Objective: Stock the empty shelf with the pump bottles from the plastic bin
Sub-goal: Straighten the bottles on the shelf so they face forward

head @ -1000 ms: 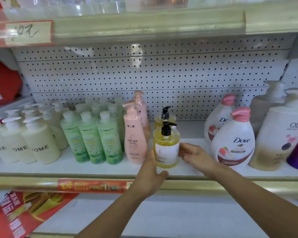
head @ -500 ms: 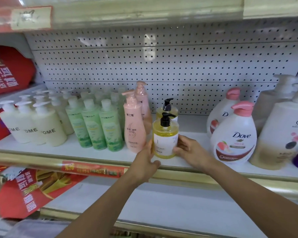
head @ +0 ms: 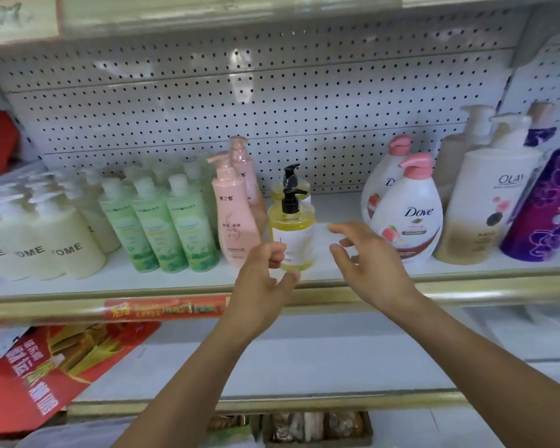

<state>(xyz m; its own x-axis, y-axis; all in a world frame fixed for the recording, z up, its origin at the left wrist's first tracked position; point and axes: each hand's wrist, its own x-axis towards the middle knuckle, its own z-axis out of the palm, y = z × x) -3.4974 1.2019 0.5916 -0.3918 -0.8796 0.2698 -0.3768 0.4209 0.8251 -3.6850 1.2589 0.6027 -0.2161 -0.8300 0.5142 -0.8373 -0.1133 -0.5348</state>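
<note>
Head view: yellow pump bottle (head: 293, 236) is stood upright near the shelf (head: 207, 282) front edge, centre.
Bottle material: clear rounded plastic, yellow liquid, black pump, white label.
Left hand (head: 262, 279): loosely curled, nothing held, just before the bottle base.
Right hand (head: 366, 263): fingers spread, apart from the bottle.

- You can read "Dove" in dark script on the white bottle with the pink pump (head: 411, 218).
- "OLAY" stands on the white-and-gold bottle (head: 488, 205).
- The cream bottles (head: 72, 250) show "OME", their first letter hidden.
- The yellow pump bottle (head: 293, 234) has label print too small to read.
- The red poster (head: 36, 373) bears Chinese characters that are too blurred to read.
</note>
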